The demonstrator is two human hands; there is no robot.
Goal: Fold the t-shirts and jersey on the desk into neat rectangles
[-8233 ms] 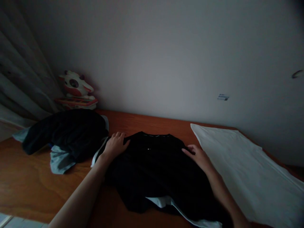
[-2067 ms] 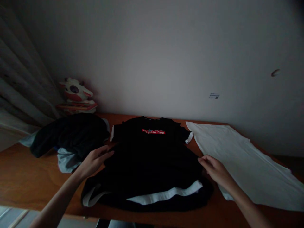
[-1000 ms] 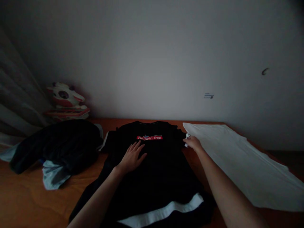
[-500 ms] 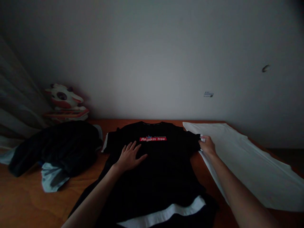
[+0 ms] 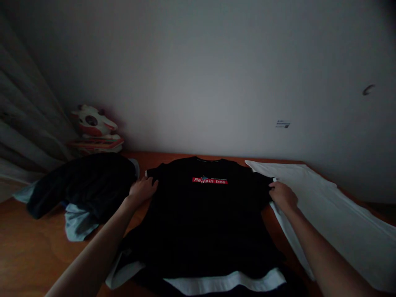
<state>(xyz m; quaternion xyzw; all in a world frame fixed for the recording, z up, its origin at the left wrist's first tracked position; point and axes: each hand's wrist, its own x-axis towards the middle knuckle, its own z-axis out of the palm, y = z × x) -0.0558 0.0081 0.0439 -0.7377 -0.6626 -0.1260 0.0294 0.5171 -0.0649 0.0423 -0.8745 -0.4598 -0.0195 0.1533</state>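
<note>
A black T-shirt (image 5: 207, 218) with a red "Remain free" print lies spread out, its collar toward the wall and a white band along its hem. My left hand (image 5: 144, 190) is closed on the cuff of its left-side sleeve. On the opposite side, my right hand (image 5: 283, 196) pinches the white-edged cuff of the other sleeve. A white cloth (image 5: 337, 222) lies flat to the right, partly under my right arm.
Dark clothes (image 5: 89, 185) with a light blue piece (image 5: 78, 222) are heaped at the left on the wooden surface (image 5: 31, 255). Behind them a cow toy (image 5: 94, 123) stands by the wall. A curtain (image 5: 27, 111) hangs at the far left.
My left hand has moved left from the shirt's chest to its sleeve and closed there. The view has shifted a little, and the shirt's lower left part lies wider.
</note>
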